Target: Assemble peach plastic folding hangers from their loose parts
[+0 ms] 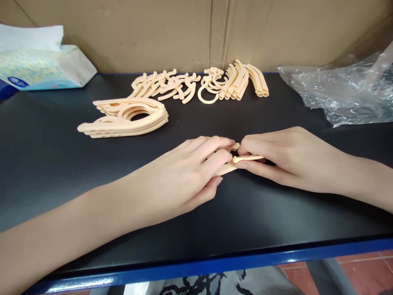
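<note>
Both hands lie low, palms down, on the black table (pixel 61 172) — left hand (pixel 181 176) and right hand (pixel 282 157) pinch one peach plastic piece (pixel 236 160) between the fingertips, at the middle.

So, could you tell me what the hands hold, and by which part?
The left hand and right hand pinch a peach plastic piece, one at each end.

A thick peach plastic arm (pixel 225 168) slants out from under the left hand (pixel 181 176), its end meeting a slim peach plastic strip (pixel 250 157) pinched nearly level by the right hand (pixel 288 159); both mostly hidden by fingers
</note>
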A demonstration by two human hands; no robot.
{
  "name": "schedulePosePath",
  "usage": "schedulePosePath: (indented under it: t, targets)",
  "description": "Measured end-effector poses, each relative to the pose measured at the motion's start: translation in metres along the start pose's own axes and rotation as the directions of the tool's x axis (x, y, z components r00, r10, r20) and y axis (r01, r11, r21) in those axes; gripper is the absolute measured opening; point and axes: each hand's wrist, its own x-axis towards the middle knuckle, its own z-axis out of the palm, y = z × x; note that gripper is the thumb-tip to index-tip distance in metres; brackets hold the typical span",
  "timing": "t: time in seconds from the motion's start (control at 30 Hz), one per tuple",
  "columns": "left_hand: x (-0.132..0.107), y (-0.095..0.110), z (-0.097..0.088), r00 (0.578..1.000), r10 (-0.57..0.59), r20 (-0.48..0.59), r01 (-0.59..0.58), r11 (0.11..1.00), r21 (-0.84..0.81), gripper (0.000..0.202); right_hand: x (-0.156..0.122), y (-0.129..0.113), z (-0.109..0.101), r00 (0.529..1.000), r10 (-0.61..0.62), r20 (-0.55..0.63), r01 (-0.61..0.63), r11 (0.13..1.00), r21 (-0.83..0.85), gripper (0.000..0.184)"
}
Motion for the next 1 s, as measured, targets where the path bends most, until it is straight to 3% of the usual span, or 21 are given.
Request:
schedulePosePath:
  t: [1.0]
  targets:
    - [-0.0001, 0.0009, -0.0004, 1.000, 0.004, -0.001, -0.004, 1.000, 0.014, 0.026, -0.0003, 0.0003, 0.0016, 1.000, 0.002, -0.010, -0.003, 1.000, -0.024, 0.030]
